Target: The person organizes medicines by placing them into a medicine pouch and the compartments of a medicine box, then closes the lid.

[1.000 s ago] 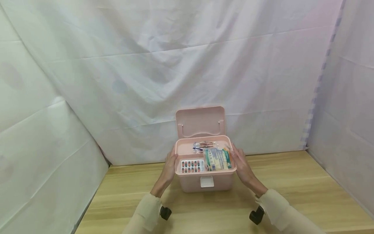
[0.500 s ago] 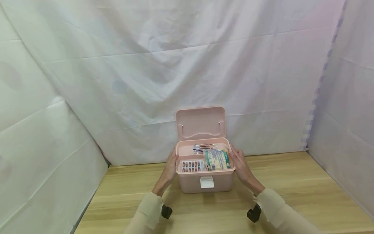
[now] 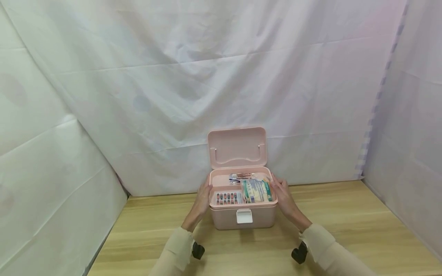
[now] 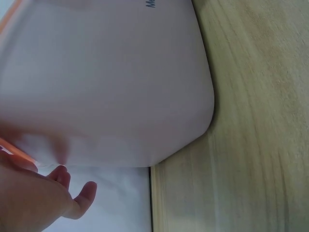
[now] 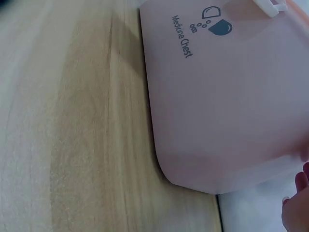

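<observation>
A pink medicine chest (image 3: 224, 221) stands on the table with its lid (image 3: 238, 148) raised. At its top is a pink tray (image 3: 219, 178), with a thin line between its front rim and the chest. My left hand (image 3: 202, 199) holds the tray's left side; my right hand (image 3: 285, 197) holds the right. In the tray lie a capsule blister pack (image 3: 226, 197), a green-and-white plastic packet (image 3: 257, 191) and slim clear-wrapped items (image 3: 242, 176). In the wrist views, fingers of the left hand (image 4: 36, 195) and right hand (image 5: 298, 205) show near the upper rim.
A white latch (image 3: 244, 216) sits at the chest's front. Wood-grain table (image 3: 155, 226) extends around it. White cloth (image 3: 172, 96) hangs behind the raised lid and along both sides.
Both hands have lowered the tray, rear edge most, so more of the lid shows above it. The chest stays in about the same place.
</observation>
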Demonstrator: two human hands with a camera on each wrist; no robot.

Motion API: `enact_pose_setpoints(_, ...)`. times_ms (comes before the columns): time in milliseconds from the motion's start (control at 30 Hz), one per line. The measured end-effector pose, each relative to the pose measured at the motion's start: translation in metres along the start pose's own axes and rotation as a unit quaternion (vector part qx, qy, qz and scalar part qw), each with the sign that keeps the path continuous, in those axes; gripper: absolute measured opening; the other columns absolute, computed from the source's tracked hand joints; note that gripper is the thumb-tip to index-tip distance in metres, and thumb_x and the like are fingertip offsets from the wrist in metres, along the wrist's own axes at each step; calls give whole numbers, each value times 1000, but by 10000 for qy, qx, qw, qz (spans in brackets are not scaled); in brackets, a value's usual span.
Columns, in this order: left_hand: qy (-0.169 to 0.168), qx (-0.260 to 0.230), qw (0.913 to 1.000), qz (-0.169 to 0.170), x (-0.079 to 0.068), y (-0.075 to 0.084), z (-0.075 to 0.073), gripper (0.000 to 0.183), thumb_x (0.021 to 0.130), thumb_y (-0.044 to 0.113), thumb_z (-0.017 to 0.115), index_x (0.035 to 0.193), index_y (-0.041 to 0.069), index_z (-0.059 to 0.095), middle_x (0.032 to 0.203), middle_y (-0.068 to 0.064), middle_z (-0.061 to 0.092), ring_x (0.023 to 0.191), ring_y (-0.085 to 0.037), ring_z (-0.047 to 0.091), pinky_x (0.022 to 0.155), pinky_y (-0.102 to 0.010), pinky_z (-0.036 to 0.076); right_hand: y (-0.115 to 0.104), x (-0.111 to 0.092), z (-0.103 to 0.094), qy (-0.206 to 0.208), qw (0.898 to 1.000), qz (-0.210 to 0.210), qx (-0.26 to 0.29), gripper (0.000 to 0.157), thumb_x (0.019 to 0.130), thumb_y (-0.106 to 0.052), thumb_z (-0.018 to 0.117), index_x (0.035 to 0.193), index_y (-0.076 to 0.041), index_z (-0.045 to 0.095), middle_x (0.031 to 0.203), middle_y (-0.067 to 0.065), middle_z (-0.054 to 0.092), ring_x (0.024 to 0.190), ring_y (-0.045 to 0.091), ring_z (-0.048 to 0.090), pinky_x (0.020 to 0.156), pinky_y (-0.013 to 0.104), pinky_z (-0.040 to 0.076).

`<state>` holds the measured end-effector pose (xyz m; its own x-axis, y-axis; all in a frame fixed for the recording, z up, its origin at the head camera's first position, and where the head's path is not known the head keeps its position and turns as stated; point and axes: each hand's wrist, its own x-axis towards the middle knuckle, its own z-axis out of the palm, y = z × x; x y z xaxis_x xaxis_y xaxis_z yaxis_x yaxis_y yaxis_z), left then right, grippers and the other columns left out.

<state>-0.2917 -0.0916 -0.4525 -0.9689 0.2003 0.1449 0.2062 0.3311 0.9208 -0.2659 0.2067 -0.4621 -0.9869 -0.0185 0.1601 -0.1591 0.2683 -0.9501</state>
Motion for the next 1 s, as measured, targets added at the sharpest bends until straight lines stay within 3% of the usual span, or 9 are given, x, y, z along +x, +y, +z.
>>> enact_pose_setpoints(267,-43,150,9998,-94,-1,-2,-1,57,107,26,23,158,5,10,164,-20,13,148,-43,9,116,-65,5,0,-4,0,-216,9996,168,-48,65,108,-43,27,159,-8,8,142,21,19,133,38,26,111,62,18)
enact_pose_setpoints(500,-280,54,9996,-69,-1,-4,-4,57,108,25,20,158,4,6,165,-16,7,150,-41,4,118,-63,1,4,-6,0,-293,9993,190,-152,67,107,-45,27,159,-9,7,151,24,13,141,45,20,112,69,14)
enact_pose_setpoints(833,-558,-100,9984,-28,-1,-1,-5,57,109,23,21,157,0,1,164,-21,0,149,-44,0,116,-64,-2,5,-7,-1,-262,9995,76,-130,65,107,-44,28,160,-11,10,151,24,15,142,46,19,112,70,10)
enact_pose_setpoints(1000,-602,-104,9981,-62,0,0,-4,58,109,25,23,158,2,2,165,-18,1,151,-39,1,118,-60,0,6,-8,-3,-180,9996,35,-233,65,106,-43,31,159,-10,13,150,23,19,140,43,22,112,69,12)
